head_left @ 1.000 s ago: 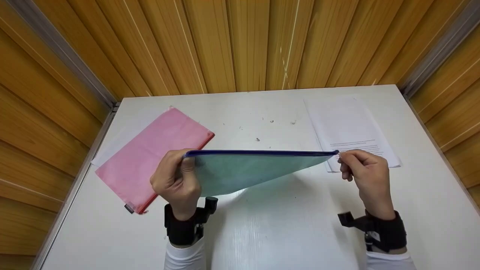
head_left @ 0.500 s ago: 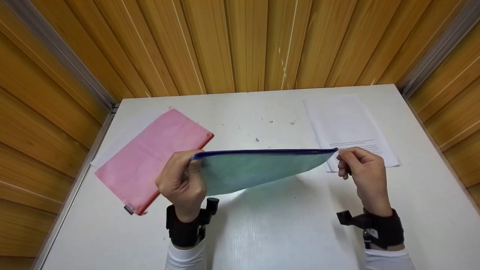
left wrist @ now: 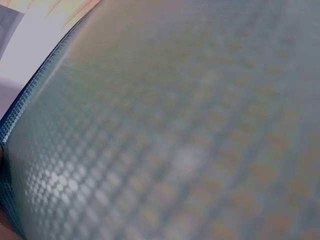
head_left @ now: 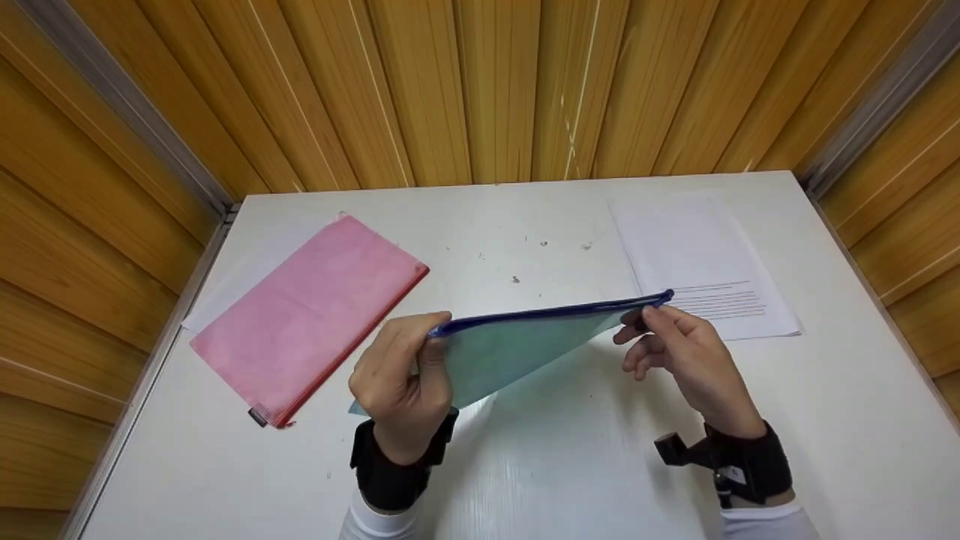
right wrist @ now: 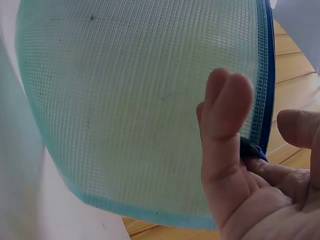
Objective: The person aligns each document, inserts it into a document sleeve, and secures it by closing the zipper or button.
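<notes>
A translucent green mesh zipper pouch (head_left: 517, 349) with a dark blue zip along its top edge is held up over the white table. My left hand (head_left: 405, 382) grips the zip's left end between thumb and curled fingers. At the right end, my right hand (head_left: 686, 349) has its fingers spread under the zip corner. In the right wrist view, the thumb (right wrist: 297, 129) stands apart from the zip edge, and a finger touches the zip's end. The pouch's mesh (left wrist: 150, 125) fills most of the left wrist view.
A pink zipper pouch (head_left: 307, 322) with a red zip lies at the left, over white paper (head_left: 259, 259). A stack of white sheets (head_left: 690, 247) with printed lines lies at the right. Wooden panels (head_left: 495, 90) stand behind the white table (head_left: 540, 472).
My left hand has moved right and slightly nearer with its end of the pouch. My right hand has shifted left, its fingers going from a pinch at the zip's end to spread.
</notes>
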Demonstrator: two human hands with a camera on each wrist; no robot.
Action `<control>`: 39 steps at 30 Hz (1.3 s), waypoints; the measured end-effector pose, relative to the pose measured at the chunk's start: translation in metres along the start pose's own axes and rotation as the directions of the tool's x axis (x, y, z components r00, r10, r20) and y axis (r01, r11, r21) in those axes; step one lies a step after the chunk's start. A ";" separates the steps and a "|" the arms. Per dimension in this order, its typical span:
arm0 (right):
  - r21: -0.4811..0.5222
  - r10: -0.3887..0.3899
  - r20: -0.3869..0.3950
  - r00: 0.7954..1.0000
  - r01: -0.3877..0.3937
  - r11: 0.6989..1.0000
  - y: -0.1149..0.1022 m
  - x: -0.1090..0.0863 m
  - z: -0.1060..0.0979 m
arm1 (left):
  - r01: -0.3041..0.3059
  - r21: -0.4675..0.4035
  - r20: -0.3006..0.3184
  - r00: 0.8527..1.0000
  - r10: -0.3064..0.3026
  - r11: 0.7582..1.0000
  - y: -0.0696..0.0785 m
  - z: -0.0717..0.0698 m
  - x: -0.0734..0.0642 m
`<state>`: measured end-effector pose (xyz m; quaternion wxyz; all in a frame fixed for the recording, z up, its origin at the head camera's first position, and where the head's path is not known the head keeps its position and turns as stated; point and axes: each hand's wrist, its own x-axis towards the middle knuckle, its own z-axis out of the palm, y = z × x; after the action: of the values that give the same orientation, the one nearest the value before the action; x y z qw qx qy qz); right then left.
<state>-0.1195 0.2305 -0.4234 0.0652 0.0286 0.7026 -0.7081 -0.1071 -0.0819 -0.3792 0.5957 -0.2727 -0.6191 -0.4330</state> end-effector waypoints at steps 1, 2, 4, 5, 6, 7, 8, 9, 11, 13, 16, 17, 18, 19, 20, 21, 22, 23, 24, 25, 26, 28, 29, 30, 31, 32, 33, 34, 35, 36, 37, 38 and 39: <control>-0.017 0.003 -0.005 1.000 -0.003 1.000 0.000 0.000 0.000 | -0.017 0.002 0.007 1.000 0.017 1.000 0.001 0.000 -0.001; -0.047 -0.001 -0.022 1.000 0.000 0.999 -0.001 0.000 0.000 | -0.030 0.003 0.015 0.999 0.030 1.000 0.002 0.000 -0.002; -0.143 -0.035 -0.097 0.995 0.021 0.990 -0.001 0.000 -0.001 | -0.057 -0.004 0.030 0.998 0.058 0.998 0.003 0.000 -0.004; -0.223 -0.072 -0.152 0.986 0.037 0.974 0.000 0.000 -0.002 | -0.073 -0.010 0.037 0.997 0.073 0.997 0.004 0.000 -0.004; -0.321 -0.124 -0.203 0.971 0.054 0.946 0.000 -0.001 -0.001 | -0.089 -0.014 0.044 0.995 0.090 0.996 0.005 0.000 -0.005; -0.424 -0.189 -0.244 0.951 0.070 0.903 0.001 -0.002 -0.001 | -0.104 -0.022 0.050 0.993 0.105 0.994 0.006 -0.001 -0.005; -0.524 -0.267 -0.266 0.926 0.093 0.846 0.001 -0.003 -0.001 | -0.118 -0.030 0.057 0.991 0.119 0.993 0.007 0.000 -0.005; -0.610 -0.347 -0.271 0.898 0.119 0.784 0.002 -0.004 0.000 | -0.130 -0.037 0.066 0.989 0.132 0.991 0.008 0.000 -0.005; -0.727 -0.491 -0.213 0.845 0.199 0.657 0.002 -0.008 0.002 | -0.150 -0.051 0.085 0.984 0.154 0.987 0.010 0.000 -0.005; -0.751 -0.586 -0.078 0.807 0.339 0.566 0.001 -0.012 0.003 | -0.159 -0.083 0.104 0.981 0.167 0.984 0.012 0.002 -0.005; -0.642 -0.633 0.152 0.759 0.563 0.521 -0.001 -0.017 0.006 | -0.160 -0.127 0.139 0.974 0.177 0.979 0.015 0.004 -0.005; -0.582 -0.640 0.222 0.736 0.627 0.518 -0.002 -0.018 0.007 | -0.159 -0.140 0.152 0.972 0.180 0.977 0.016 0.005 -0.005; -0.519 -0.644 0.283 0.711 0.678 0.521 -0.002 -0.019 0.007 | -0.157 -0.149 0.163 0.970 0.180 0.976 0.017 0.005 -0.005; -0.455 -0.649 0.329 0.685 0.718 0.527 -0.002 -0.019 0.008 | -0.156 -0.152 0.171 0.969 0.181 0.976 0.017 0.006 -0.005; -0.392 -0.659 0.363 0.659 0.749 0.533 -0.001 -0.019 0.008 | -0.149 -0.154 0.178 0.968 0.176 0.977 0.018 0.007 -0.004; -0.343 -0.671 0.382 0.636 0.772 0.536 0.000 -0.018 0.008 | -0.146 -0.155 0.181 0.968 0.173 0.977 0.017 0.007 -0.004; -0.309 -0.685 0.387 0.617 0.787 0.535 0.001 -0.017 0.008 | -0.139 -0.153 0.185 0.968 0.167 0.978 0.017 0.008 -0.003; -0.285 -0.698 0.380 0.607 0.794 0.537 0.002 -0.016 0.008 | -0.136 -0.151 0.184 0.969 0.163 0.979 0.016 0.009 -0.003; -0.272 -0.707 0.364 0.607 0.795 0.542 0.003 -0.016 0.008 | -0.131 -0.148 0.183 0.971 0.157 0.980 0.014 0.009 -0.002; -0.269 -0.712 0.345 0.612 0.791 0.549 0.004 -0.015 0.007 | -0.124 -0.142 0.185 0.971 0.149 0.982 0.013 0.009 -0.001; -0.270 -0.713 0.325 0.621 0.783 0.560 0.004 -0.015 0.006 | -0.115 -0.132 0.192 0.971 0.139 0.985 0.011 0.009 -0.001; -0.262 -0.699 0.290 0.654 0.756 0.599 0.004 -0.014 0.005 | -0.098 -0.096 0.214 0.970 0.117 0.991 0.007 0.008 0.000; -0.253 -0.688 0.272 0.673 0.740 0.624 0.004 -0.015 0.004 | -0.086 -0.074 0.229 0.968 0.100 0.994 0.005 0.006 0.001; -0.249 -0.680 0.252 0.689 0.725 0.642 0.004 -0.015 0.002 | -0.070 -0.047 0.245 0.966 0.079 0.996 0.002 0.005 0.001; -0.239 -0.671 0.233 0.703 0.711 0.662 0.003 -0.015 0.001 | -0.047 -0.018 0.260 0.964 0.050 0.999 0.000 0.003 0.001; -0.216 -0.660 0.215 0.719 0.695 0.686 0.003 -0.016 0.000 | -0.022 0.015 0.271 0.962 0.017 1.000 -0.003 0.001 0.001; -0.187 -0.648 0.197 0.736 0.677 0.712 0.002 -0.017 -0.002 | 0.004 0.050 0.277 0.961 -0.018 0.999 -0.007 -0.001 0.000; -0.164 -0.630 0.173 0.757 0.653 0.739 0.001 -0.017 -0.004 | 0.039 0.082 0.281 0.958 -0.060 0.996 -0.010 -0.003 0.000; -0.150 -0.609 0.148 0.779 0.627 0.765 0.000 -0.018 -0.005 | 0.078 0.115 0.281 0.954 -0.107 0.990 -0.014 -0.005 -0.001; -0.139 -0.583 0.121 0.804 0.595 0.792 -0.001 -0.019 -0.007 | 0.124 0.146 0.275 0.948 -0.160 0.981 -0.017 -0.007 -0.002; -0.129 -0.549 0.091 0.831 0.557 0.821 -0.001 -0.019 -0.009 | 0.176 0.174 0.265 0.939 -0.218 0.969 -0.021 -0.008 -0.003; -0.121 -0.514 0.061 0.856 0.517 0.847 -0.002 -0.020 -0.011 | 0.227 0.201 0.254 0.928 -0.274 0.953 -0.025 -0.010 -0.004; -0.121 -0.480 0.030 0.877 0.480 0.869 -0.003 -0.020 -0.012 | 0.286 0.217 0.246 0.910 -0.335 0.934 -0.028 -0.010 -0.005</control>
<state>-0.1010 0.2437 -0.4179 -0.1113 -0.1503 0.7304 -0.6569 -0.1249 -0.1031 -0.3910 0.4477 -0.1750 -0.7679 -0.4234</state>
